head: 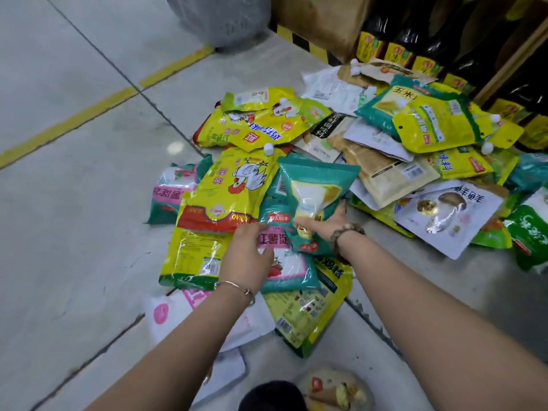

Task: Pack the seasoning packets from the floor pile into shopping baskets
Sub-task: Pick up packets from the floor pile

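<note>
A pile of seasoning packets [370,149] spreads over the floor, yellow, teal, kraft and white ones. My right hand [327,223] grips the lower end of a teal packet [314,185] with a white window, tilting it up off the pile. My left hand [247,256] rests on a teal-and-pink packet [284,262] near the front, fingers curled at the edge of it. A large yellow packet with a chicken drawing [228,194] lies just left of both hands. No shopping basket shows clearly.
A grey perforated bin [219,19] stands at the top. Shelves of dark bottles with yellow labels [415,51] and a cardboard box [323,19] line the upper right. A yellow floor line [98,108] crosses the tiles at left. My shoe [335,390] is at the bottom.
</note>
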The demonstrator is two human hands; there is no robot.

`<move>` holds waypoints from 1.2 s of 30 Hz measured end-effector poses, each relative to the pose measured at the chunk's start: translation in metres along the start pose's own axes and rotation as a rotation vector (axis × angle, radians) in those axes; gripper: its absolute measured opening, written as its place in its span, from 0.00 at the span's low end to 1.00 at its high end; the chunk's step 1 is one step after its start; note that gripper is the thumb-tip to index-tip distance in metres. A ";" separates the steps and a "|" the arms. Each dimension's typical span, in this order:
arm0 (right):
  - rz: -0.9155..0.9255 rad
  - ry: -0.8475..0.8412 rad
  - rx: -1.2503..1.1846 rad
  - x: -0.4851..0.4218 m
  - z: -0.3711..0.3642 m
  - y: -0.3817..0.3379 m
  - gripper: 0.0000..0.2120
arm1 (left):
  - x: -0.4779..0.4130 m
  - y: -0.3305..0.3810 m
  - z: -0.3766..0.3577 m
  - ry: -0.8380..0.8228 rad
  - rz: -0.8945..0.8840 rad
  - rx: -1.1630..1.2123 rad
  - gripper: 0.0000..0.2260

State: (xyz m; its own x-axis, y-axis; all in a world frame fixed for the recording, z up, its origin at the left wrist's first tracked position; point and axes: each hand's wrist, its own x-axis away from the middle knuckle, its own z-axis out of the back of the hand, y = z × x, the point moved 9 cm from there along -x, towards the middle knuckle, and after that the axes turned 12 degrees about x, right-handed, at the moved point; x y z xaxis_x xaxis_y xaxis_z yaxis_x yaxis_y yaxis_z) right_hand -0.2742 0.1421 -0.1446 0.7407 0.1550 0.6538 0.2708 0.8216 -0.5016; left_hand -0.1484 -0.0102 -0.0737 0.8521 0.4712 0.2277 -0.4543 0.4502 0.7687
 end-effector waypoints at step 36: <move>-0.181 0.029 -0.376 0.036 0.001 0.101 0.14 | -0.031 -0.067 -0.090 -0.119 0.414 0.278 0.10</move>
State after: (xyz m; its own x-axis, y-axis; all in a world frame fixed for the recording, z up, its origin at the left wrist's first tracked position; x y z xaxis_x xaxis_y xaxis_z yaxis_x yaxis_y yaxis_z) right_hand -0.2209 0.2314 -0.1716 0.6759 0.0068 0.7370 0.6000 0.5756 -0.5556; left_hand -0.1683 0.0134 -0.1863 0.6467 0.4705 0.6004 -0.6872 0.0178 0.7262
